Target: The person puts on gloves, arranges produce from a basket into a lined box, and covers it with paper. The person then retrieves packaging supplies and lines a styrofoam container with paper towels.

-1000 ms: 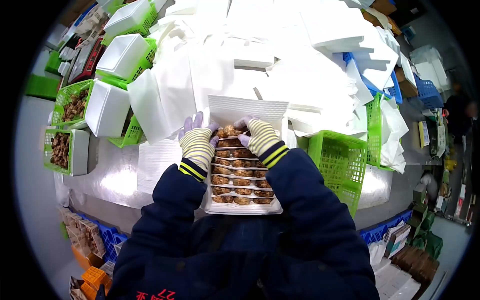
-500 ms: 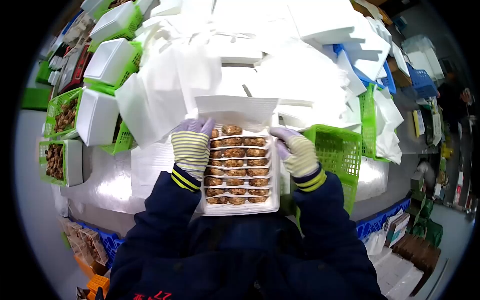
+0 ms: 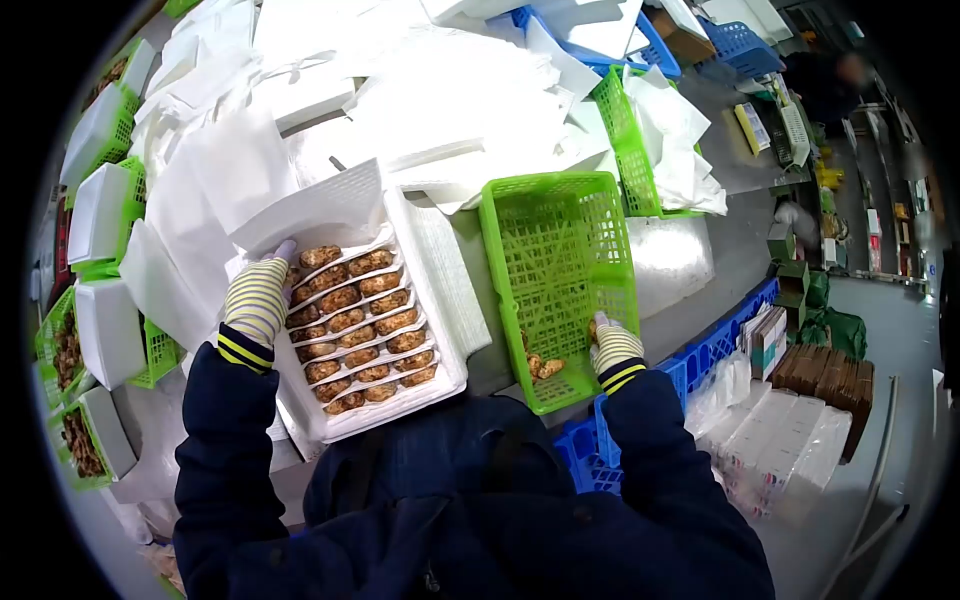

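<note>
A white foam box [image 3: 455,378] lies tilted in front of me, holding rows of brown knobbly tuber-like pieces [image 3: 358,337] parted by white strips. Its white liner sheet [image 3: 318,208] stands up at the far end. My left hand [image 3: 258,298], in a striped glove, grips the box's left rim, its fingertips close to the upper pieces. At the right side of a green plastic basket [image 3: 508,290], my right hand [image 3: 614,346] has its fingers bent inward over the wall; a bit of brown shows at the fingertips. A few loose pieces [image 3: 545,367] lie in the basket's near end.
White sheets and foam [image 3: 450,110] cover the far table. Green baskets with foam boxes [image 3: 100,225] line the left. Another green basket [image 3: 628,140] holds white sheets. Blue crates [image 3: 590,455] stand along the near edge; a person [image 3: 825,85] is at the far right.
My right hand has left the foam box's right rim and moved into the green basket. My left hand stays at the box, which now appears tilted. The view has swung to the right.
</note>
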`<state>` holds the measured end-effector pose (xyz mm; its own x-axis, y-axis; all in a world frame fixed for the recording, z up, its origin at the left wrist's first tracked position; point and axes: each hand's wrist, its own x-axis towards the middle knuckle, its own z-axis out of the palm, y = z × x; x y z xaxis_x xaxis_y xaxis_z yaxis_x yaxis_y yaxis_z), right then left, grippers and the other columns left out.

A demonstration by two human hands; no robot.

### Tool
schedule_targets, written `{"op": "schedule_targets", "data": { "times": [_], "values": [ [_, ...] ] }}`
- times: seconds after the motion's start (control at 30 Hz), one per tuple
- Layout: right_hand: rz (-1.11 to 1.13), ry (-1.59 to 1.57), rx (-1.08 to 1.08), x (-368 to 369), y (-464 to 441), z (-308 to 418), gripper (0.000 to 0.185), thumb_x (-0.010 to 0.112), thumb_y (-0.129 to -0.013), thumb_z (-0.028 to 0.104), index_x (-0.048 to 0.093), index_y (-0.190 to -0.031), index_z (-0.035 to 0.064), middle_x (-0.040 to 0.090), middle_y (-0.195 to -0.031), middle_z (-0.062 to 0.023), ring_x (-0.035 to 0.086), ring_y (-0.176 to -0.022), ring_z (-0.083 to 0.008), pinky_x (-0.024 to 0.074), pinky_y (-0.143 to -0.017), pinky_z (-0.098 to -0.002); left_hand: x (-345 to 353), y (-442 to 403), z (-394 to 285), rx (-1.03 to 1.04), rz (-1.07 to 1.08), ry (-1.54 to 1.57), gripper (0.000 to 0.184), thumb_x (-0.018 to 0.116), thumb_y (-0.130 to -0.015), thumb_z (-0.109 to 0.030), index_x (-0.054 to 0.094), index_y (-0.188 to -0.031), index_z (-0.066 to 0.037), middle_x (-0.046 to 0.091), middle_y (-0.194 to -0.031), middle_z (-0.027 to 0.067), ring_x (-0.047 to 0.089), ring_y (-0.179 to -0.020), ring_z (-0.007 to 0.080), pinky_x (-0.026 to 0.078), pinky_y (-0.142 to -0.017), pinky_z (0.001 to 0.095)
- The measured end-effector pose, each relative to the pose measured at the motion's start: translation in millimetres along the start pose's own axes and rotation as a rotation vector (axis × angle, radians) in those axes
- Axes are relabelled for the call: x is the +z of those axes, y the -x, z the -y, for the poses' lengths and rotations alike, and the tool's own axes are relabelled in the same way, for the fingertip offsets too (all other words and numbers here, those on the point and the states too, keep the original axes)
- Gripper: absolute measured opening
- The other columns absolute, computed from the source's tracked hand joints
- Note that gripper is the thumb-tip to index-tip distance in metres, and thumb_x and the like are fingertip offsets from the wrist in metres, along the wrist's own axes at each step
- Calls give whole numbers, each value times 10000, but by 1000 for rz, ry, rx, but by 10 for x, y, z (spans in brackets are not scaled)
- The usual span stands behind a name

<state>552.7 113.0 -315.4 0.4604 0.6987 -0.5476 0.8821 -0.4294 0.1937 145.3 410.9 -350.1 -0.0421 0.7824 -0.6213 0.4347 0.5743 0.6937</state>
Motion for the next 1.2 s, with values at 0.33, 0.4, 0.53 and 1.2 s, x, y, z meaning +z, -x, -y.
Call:
{"op": "schedule_targets", "data": {
  "times": [0.33, 0.4, 0.53, 1.2],
  "values": [
    [145, 146, 68, 50, -302, 209, 414, 682, -701, 170, 541, -1078, 75, 567, -1105, -170, 549, -1063, -312, 464, -883, -390, -290, 75, 47, 942, -143, -551, 355, 581, -795, 3, 564, -1139, -85, 622, -965, 89, 578, -866, 233, 473, -758, 294],
    [174, 129, 50, -140, -345, 206, 422, 693, -698, 179, 551, -1082, 81, 586, -1067, -168, 561, -1016, -322, 466, -885, -376, -251, 146, 25, 816, -53, -576, 296, 552, -814, -12, 568, -1106, -64, 629, -949, 81, 583, -845, 249, 477, -743, 316],
    [-548, -626, -547, -915, -301, 661, 368, 624, -698, 44, 573, -1062, 70, 552, -917, -147, 550, -817, -291, 475, -761, -388, -50, 504, -177, 1168, -149, -772, 318, 533, -776, -9, 560, -1091, -43, 611, -1036, 145, 567, -946, 352, 459, -824, 410],
    [-608, -699, -539, -1452, -832, 2524, 615, 712, -727, 191, 449, -1275, 93, 481, -1247, -161, 402, -1200, -303, 334, -1029, -419, -206, 480, -182, 995, -641, -282, 667, 735, -707, -100, 413, -1286, -27, 507, -1213, 150, 470, -1135, 285, 384, -986, 363]
  ]
}}
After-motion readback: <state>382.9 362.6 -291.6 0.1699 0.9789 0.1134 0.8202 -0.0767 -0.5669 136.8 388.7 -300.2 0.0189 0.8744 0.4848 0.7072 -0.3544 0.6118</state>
